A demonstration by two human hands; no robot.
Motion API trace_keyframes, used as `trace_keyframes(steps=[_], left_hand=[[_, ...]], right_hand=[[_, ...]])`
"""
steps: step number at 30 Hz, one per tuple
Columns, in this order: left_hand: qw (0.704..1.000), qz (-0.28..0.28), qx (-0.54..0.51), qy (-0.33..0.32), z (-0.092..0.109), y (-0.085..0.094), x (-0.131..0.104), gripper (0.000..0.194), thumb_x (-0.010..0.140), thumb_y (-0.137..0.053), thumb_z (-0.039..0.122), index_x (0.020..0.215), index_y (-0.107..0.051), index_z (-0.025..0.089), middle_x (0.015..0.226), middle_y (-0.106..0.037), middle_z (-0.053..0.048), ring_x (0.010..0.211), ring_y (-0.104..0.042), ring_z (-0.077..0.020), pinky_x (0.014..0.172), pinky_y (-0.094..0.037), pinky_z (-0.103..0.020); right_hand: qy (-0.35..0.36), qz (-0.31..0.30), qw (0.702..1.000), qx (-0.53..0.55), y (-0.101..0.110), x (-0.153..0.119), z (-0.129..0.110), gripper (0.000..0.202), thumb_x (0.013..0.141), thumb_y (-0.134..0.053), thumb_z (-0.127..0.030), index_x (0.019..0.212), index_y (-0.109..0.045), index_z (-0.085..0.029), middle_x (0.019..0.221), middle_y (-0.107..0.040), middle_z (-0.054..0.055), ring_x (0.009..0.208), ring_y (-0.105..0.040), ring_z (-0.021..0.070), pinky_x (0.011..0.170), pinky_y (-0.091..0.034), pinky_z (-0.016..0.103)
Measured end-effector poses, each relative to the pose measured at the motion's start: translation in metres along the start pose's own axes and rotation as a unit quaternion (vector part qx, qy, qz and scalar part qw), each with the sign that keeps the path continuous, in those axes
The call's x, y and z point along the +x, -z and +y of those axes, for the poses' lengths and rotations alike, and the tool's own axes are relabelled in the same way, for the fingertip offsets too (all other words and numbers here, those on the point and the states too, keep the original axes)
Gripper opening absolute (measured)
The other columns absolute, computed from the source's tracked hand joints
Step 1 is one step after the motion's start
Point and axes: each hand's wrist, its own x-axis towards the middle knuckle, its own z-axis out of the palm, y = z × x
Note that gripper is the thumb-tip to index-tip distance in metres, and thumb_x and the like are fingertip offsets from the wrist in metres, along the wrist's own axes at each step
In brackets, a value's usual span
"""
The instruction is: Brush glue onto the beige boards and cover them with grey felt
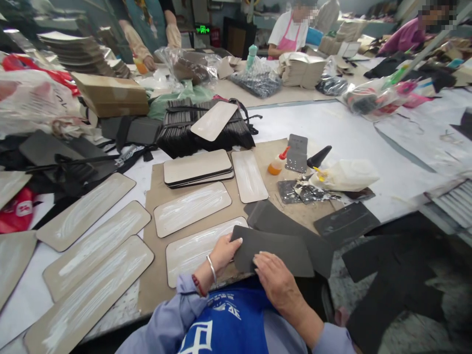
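A dark grey panel [276,248] lies at the front edge of the brown board. My left hand [224,251] pinches its left corner between thumb and fingers. My right hand [275,278] rests on its lower edge, fingers stretched out and nearly flat. Just left of it, partly behind my left hand, is a beige panel [184,253] smeared with white. Another smeared beige panel [192,209] sits above that one, and a third [250,176] stands upright on the board. More dark panels [295,231] lie under and behind the held one.
Smeared panels [99,246] cover the left side. Behind are a stack of beige panels [197,167] and a black bundle [206,123]. A red-tipped bottle [279,161], a brush-like black object [319,157] and a white container [348,175] stand or lie right. People work across the table.
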Motion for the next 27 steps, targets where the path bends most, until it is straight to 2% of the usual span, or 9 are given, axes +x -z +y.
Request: trace_keyframes(steps=[3, 6, 8, 13, 15, 17, 20, 24, 27], left_hand=[[1.000, -0.009, -0.007, -0.005, -0.004, 0.016, -0.009, 0.041, 0.056, -0.074, 0.036, 0.087, -0.062, 0.011, 0.070, -0.067, -0.004, 0.064, -0.061, -0.0149, 0.061, -0.046, -0.024], [1.000, -0.008, -0.027, 0.008, -0.007, 0.029, -0.023, 0.049, 0.053, -0.076, 0.038, 0.091, -0.063, 0.010, 0.074, -0.069, -0.006, 0.067, -0.062, -0.0171, 0.064, -0.047, -0.026], [0.999, -0.014, -0.044, 0.010, -0.009, 0.033, -0.032, 0.051, 0.053, -0.077, 0.038, 0.093, -0.063, 0.009, 0.076, -0.069, -0.008, 0.069, -0.063, -0.0181, 0.066, -0.048, -0.026], [0.995, -0.052, -0.087, 0.018, -0.015, 0.042, -0.050, 0.049, 0.056, -0.076, 0.038, 0.095, -0.064, 0.010, 0.078, -0.069, -0.009, 0.070, -0.064, -0.0186, 0.067, -0.048, -0.026], [0.993, -0.054, -0.104, 0.014, -0.018, 0.048, -0.057, 0.047, 0.056, -0.077, 0.037, 0.092, -0.065, 0.010, 0.078, -0.069, -0.009, 0.070, -0.065, -0.0180, 0.067, -0.048, -0.026], [0.991, -0.046, -0.124, 0.006, -0.021, 0.058, -0.064, 0.045, 0.057, -0.077, 0.036, 0.091, -0.065, 0.010, 0.080, -0.069, -0.010, 0.071, -0.064, -0.0180, 0.067, -0.049, -0.026], [0.989, 0.019, -0.144, -0.008, -0.025, 0.081, -0.076, 0.046, 0.057, -0.076, 0.035, 0.094, -0.063, 0.012, 0.079, -0.069, -0.009, 0.070, -0.064, -0.0177, 0.066, -0.049, -0.026], [0.974, 0.192, -0.116, -0.038, -0.033, 0.123, -0.088, 0.042, 0.053, -0.076, 0.039, 0.082, -0.062, 0.012, 0.068, -0.067, -0.005, 0.060, -0.061, -0.0156, 0.059, -0.048, -0.027], [0.969, 0.222, -0.090, -0.066, -0.035, 0.150, -0.086, 0.043, 0.053, -0.071, 0.045, 0.078, -0.061, 0.012, 0.067, -0.066, -0.005, 0.063, -0.060, -0.0175, 0.061, -0.047, -0.030]], right_hand=[[-0.196, 0.031, 0.980, -0.006, 0.001, -0.028, 0.025, 0.030, 0.088, -0.039, -0.030, 0.107, -0.055, -0.013, 0.105, -0.061, 0.013, 0.101, -0.055, 0.0222, 0.088, -0.045, 0.040], [-0.416, 0.003, 0.909, 0.021, -0.002, -0.060, 0.052, 0.042, 0.084, -0.039, -0.046, 0.104, -0.055, -0.013, 0.094, -0.064, 0.015, 0.086, -0.060, 0.0259, 0.078, -0.048, 0.044], [-0.511, -0.040, 0.853, 0.098, -0.008, -0.075, 0.063, 0.045, 0.079, -0.042, -0.052, 0.103, -0.055, -0.015, 0.084, -0.065, 0.011, 0.076, -0.062, 0.0246, 0.071, -0.050, 0.040], [-0.626, -0.029, 0.737, 0.255, -0.021, -0.083, 0.062, 0.050, 0.064, -0.055, -0.057, 0.094, -0.059, -0.017, 0.088, -0.065, 0.011, 0.079, -0.062, 0.0249, 0.062, -0.051, 0.035], [-0.635, -0.052, 0.693, 0.337, -0.021, -0.077, 0.056, 0.050, 0.061, -0.058, -0.058, 0.089, -0.061, -0.016, 0.082, -0.065, 0.009, 0.076, -0.061, 0.0230, 0.061, -0.050, 0.033], [-0.617, -0.092, 0.674, 0.397, -0.018, -0.067, 0.048, 0.049, 0.061, -0.059, -0.059, 0.085, -0.063, -0.016, 0.075, -0.064, 0.006, 0.069, -0.060, 0.0196, 0.058, -0.047, 0.029], [-0.580, -0.116, 0.706, 0.389, -0.013, -0.047, 0.037, 0.050, 0.060, -0.058, -0.062, 0.082, -0.062, -0.016, 0.072, -0.062, 0.003, 0.063, -0.055, 0.0168, 0.053, -0.043, 0.026], [-0.485, -0.100, 0.817, 0.297, -0.024, -0.005, 0.028, 0.046, 0.065, -0.053, -0.062, 0.076, -0.058, -0.018, 0.071, -0.061, 0.003, 0.068, -0.054, 0.0184, 0.060, -0.042, 0.028], [-0.384, -0.114, 0.894, 0.199, -0.044, 0.028, 0.021, 0.040, 0.074, -0.044, -0.058, 0.073, -0.055, -0.019, 0.068, -0.059, 0.003, 0.067, -0.053, 0.0184, 0.065, -0.040, 0.029]])
